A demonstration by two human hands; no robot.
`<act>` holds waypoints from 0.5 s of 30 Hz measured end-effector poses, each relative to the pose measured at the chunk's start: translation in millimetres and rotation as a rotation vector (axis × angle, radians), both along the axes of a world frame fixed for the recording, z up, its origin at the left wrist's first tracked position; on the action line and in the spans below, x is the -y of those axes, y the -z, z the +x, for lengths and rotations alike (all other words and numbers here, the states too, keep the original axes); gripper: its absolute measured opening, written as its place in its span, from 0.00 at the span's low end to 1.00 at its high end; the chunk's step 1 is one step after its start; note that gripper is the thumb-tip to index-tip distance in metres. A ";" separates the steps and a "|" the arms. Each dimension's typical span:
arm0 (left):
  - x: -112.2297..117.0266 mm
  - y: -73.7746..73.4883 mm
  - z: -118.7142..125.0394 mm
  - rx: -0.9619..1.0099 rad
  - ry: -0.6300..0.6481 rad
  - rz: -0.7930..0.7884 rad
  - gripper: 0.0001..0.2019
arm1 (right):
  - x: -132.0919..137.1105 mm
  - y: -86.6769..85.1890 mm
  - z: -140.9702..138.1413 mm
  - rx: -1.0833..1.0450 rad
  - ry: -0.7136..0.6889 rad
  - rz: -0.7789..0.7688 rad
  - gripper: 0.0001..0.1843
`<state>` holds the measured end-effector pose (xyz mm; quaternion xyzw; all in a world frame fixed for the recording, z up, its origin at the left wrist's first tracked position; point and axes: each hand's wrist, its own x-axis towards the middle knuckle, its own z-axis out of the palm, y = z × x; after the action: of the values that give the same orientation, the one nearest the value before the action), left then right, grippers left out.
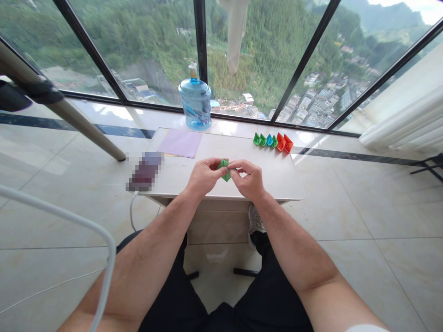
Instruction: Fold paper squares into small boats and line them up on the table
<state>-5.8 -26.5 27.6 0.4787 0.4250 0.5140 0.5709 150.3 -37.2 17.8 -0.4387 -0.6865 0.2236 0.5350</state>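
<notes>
My left hand (204,176) and my right hand (248,180) meet over the middle of a small white table (277,177). Both pinch a folded piece of green paper (224,168) between fingers and thumbs, just above the tabletop. A row of several finished folded paper shapes (272,141), green, blue and red-orange, stands at the table's far right. A stack of pale purple paper sheets (180,143) lies flat at the far left of the table.
A blue water jug (195,102) stands on the window ledge behind the table. A blurred dark object (145,171) lies at the table's left edge. A metal pole (69,115) slants at left, a white tube (90,230) curves nearby. Tiled floor surrounds the table.
</notes>
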 end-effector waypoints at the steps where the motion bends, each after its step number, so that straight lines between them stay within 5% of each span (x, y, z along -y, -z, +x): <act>1: 0.8 -0.6 0.0 -0.062 -0.003 0.033 0.19 | 0.3 -1.2 -1.0 -0.019 0.024 -0.058 0.06; 6: 4.8 -2.2 0.1 -0.360 0.001 0.166 0.12 | -2.9 -3.1 -1.4 -0.106 0.036 -0.242 0.09; 15: 6.1 0.7 1.4 -0.493 -0.016 0.223 0.11 | -6.9 -0.6 -0.4 -0.212 -0.025 -0.333 0.09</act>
<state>-4.4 -32.6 26.9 0.6460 0.4959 0.4300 0.3897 149.9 -30.4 18.4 -0.4866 -0.5851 0.3856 0.5217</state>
